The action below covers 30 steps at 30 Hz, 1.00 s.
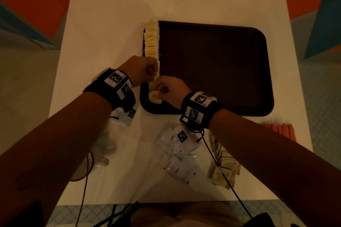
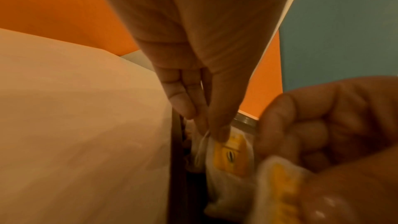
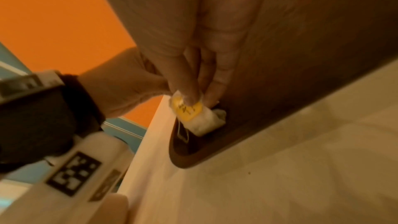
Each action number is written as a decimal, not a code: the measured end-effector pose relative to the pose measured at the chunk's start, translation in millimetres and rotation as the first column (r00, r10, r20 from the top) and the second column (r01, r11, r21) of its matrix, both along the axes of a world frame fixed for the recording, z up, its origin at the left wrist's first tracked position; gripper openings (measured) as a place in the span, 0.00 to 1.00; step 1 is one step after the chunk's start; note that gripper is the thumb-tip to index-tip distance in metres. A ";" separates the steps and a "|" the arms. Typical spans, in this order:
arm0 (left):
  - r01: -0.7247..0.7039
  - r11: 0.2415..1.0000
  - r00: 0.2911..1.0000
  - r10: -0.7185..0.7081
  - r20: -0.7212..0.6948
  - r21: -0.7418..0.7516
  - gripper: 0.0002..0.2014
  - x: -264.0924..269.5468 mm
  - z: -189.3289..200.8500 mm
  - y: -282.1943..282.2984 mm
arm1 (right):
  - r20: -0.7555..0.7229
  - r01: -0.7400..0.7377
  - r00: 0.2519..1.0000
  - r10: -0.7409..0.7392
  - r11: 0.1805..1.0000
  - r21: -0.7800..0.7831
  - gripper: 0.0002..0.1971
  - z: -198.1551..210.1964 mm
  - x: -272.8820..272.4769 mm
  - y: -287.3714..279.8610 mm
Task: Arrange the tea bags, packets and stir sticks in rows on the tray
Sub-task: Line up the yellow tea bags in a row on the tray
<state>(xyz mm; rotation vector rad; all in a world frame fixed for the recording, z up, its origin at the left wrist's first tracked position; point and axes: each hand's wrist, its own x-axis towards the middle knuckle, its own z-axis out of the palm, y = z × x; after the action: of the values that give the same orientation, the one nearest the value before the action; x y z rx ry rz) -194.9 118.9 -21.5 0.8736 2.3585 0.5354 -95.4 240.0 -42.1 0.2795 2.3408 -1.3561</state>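
Observation:
A dark brown tray (image 1: 212, 68) lies on the white table. Several tea bags with yellow tags (image 1: 152, 42) form a row along its left edge. My left hand (image 1: 145, 69) pinches a tea bag (image 2: 230, 159) near the row's front end, thumb and finger closed on its top and string. Just in front of it, my right hand (image 1: 166, 88) pinches another tea bag (image 3: 193, 115) at the tray's front left corner. In the right wrist view that bag touches the tray floor (image 3: 301, 74). Both hands are close together.
White packets (image 1: 179, 153) lie in a loose heap on the table in front of the tray. Brown packets (image 1: 223, 169) sit to their right. Red stir sticks (image 1: 280, 129) lie at the table's right edge. Cables hang from both wrist bands.

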 end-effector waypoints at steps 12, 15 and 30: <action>-0.310 0.949 0.951 0.311 0.000 -0.050 0.13 30.6 -1.8 -27.6 | 0.030 -0.037 0.999 0.030 0.964 0.264 0.07 -7.4 8.8 3.1; -0.347 0.936 0.937 0.349 0.029 -0.056 0.12 38.6 -10.1 -29.5 | 0.031 -0.076 0.997 0.071 0.972 0.223 0.11 -9.3 11.7 -3.5; -0.352 0.936 0.936 0.351 0.031 0.031 0.10 29.5 -10.8 -32.2 | -0.040 0.092 0.995 -0.088 0.989 0.118 0.24 -10.9 0.8 -0.4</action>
<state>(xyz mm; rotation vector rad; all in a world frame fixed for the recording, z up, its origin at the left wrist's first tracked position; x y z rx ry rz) -165.4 86.7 -32.2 0.4532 2.5017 0.7275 -94.5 239.5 -53.0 0.4051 2.4699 -1.2723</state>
